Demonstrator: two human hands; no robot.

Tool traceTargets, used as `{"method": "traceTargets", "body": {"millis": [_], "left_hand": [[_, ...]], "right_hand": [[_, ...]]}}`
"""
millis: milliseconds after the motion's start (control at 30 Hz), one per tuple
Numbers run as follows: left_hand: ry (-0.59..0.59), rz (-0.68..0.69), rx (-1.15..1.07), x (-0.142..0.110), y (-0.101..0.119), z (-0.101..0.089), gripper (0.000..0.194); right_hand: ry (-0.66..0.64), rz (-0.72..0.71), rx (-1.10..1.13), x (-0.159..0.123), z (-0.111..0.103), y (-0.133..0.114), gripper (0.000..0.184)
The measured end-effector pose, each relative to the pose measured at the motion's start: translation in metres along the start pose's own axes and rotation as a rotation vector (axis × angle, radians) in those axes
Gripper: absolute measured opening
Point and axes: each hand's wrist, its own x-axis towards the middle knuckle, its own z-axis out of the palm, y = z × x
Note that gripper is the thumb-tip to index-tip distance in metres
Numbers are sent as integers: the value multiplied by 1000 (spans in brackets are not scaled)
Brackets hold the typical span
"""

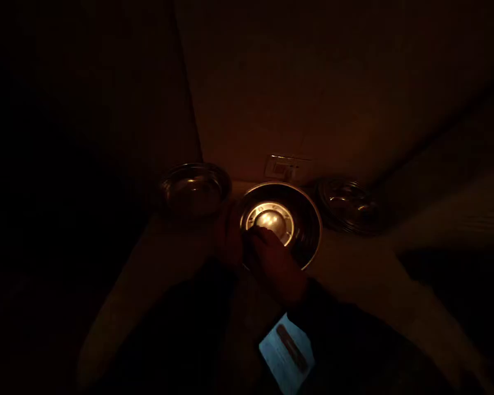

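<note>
A round steel bowl (315,211) stands in the middle of the view, its raised, shiny bottom lit up. Over its near left part is my right hand (278,269), fingers curled together around something too dark to make out. My left hand (228,241) is close beside it at the bowl's left rim. Deep shadow covers its fingers, so their pose cannot be told.
Another metal bowl (195,189) sits to the left, and stacked metal dishes (348,206) lie to the right. A small clear plastic object (286,166) is behind the middle bowl. Below my right wrist glows a phone screen (288,354). The room is very dark.
</note>
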Motion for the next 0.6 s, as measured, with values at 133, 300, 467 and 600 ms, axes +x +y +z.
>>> {"method": "traceTargets", "body": {"millis": [133,300,467,600], "left_hand": [[5,-67,-45,0,1,0,35],[-53,-9,-129,1,-3,1,34],[-105,-77,-222,3,3,2,31],[-246,-145,-267,4,10,2,23]], "right_hand": [[-144,-161,-62,-14,-20,13,22],[-284,-180,-296,-30,-41,27,26],[-255,-167,-302,-31,-39,28,25],[-231,-179,-238,-28,-38,29,26]]}}
